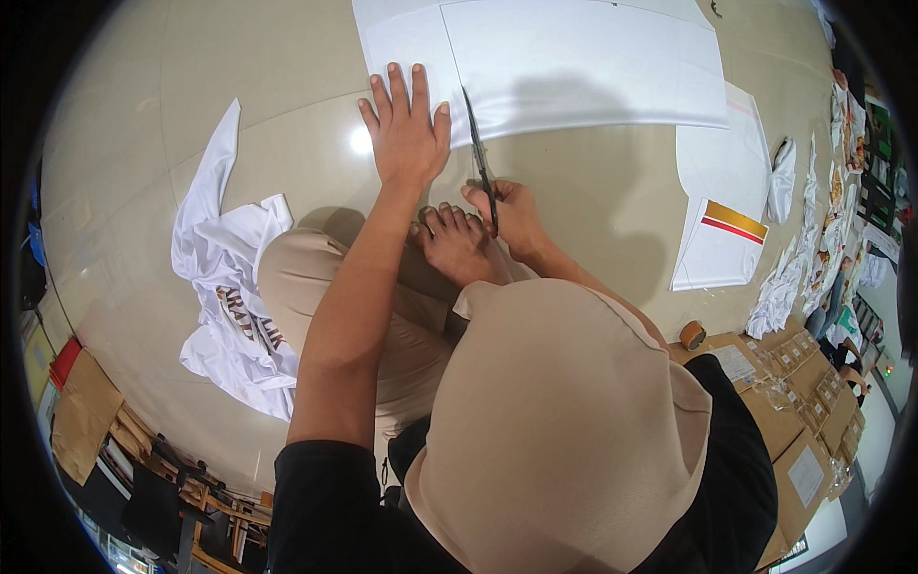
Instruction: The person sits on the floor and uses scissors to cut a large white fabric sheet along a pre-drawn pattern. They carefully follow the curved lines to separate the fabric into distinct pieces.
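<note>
A sheet of white fabric (593,67) lies spread on the tiled floor ahead of me. A thin dark line, either drawn or cut, runs through its left part. My left hand (406,134) presses flat on and beside the fabric's near left edge, fingers spread. In my right hand (516,218) is a pair of dark scissors (477,143), gripped by the handles. Their blades point away from me, and the tips meet the fabric at the near end of the line. Just behind the scissors, my bare foot (457,244) rests on the floor.
A crumpled white garment (234,297) with dark lettering lies at the left. To the right are white pieces with an orange and red band (734,220), a tape roll (692,335) and cardboard boxes (784,421). Chairs and shelving (158,507) stand at the lower left.
</note>
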{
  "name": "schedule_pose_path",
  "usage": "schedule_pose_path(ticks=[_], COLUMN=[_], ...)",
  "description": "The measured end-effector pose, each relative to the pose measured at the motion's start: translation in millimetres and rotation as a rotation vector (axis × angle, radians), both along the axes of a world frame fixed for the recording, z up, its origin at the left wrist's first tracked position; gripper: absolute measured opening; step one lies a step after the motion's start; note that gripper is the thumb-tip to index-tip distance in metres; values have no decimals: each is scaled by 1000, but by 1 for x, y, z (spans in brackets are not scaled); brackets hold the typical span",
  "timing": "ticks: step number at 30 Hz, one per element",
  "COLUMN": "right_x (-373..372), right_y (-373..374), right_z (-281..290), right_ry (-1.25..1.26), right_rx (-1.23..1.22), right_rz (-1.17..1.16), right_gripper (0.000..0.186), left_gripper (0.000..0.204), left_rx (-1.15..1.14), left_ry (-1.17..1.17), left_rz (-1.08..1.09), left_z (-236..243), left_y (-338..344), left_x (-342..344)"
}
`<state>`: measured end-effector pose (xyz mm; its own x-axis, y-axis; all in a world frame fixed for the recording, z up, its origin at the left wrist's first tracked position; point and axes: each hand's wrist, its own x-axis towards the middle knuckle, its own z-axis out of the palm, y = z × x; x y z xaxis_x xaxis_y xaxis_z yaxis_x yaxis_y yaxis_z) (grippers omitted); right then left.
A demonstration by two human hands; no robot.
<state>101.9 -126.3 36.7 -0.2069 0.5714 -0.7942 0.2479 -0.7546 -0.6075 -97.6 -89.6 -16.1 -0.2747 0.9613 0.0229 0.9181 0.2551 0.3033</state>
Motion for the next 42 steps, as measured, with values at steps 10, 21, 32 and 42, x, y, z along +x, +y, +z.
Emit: schedule_pose_path(ticks=[10,21,32,42], right_x=[2,-7,-14,-15], right_y=[-1,13,17,18], right_z=[2,5,7,14], right_ry=[35,-1,40,75], right_rx=[20,21,0,-14], right_rz=[7,26,-26,-33], right_gripper=[39,47,37,35], left_gripper=[72,72,73,72], left_rx=[-8,2,12,18], left_ry=[-2,0,0,-3], left_rz=[2,-1,0,-1], left_z=[0,1,0,0], left_y=[0,0,0,0], left_x=[0,0,0,-1])
